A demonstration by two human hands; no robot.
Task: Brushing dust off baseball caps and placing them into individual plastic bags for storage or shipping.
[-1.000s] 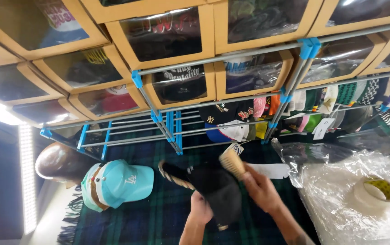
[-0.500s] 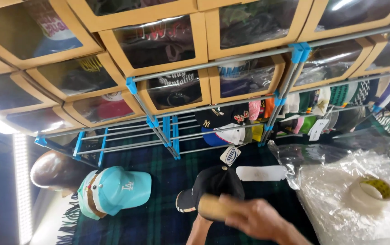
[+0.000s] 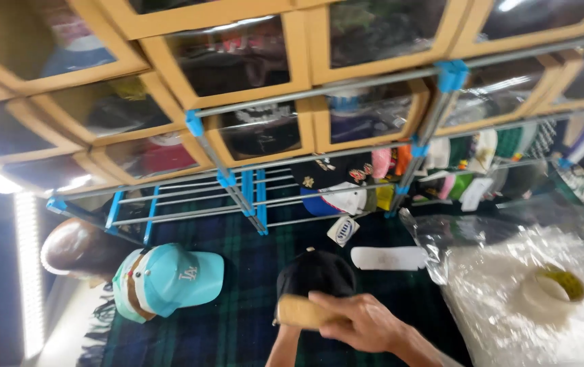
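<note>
A black cap point(image 3: 316, 272) is held up over the dark green plaid cloth point(image 3: 237, 326) at the bottom centre. My left hand point(image 3: 282, 345) comes up from below; only its wrist shows, and the fingers are hidden behind the cap. Reaching in from the right, my right hand point(image 3: 367, 323) grips a tan oblong block point(image 3: 302, 311), which looks like a brush, and presses it against the cap's lower edge.
A teal cap point(image 3: 169, 278) lies to the left beside a brown rounded object point(image 3: 74, 248). A tape roll point(image 3: 554, 289) sits on clear plastic bags point(image 3: 496, 272) at right, near a white strip point(image 3: 387, 258). Behind stand a wire rack point(image 3: 251, 197) and windowed cardboard boxes point(image 3: 237, 54) of caps.
The black cap has been turned so its crown faces me. My right hand brought the tan block from above the cap down to its lower front edge.
</note>
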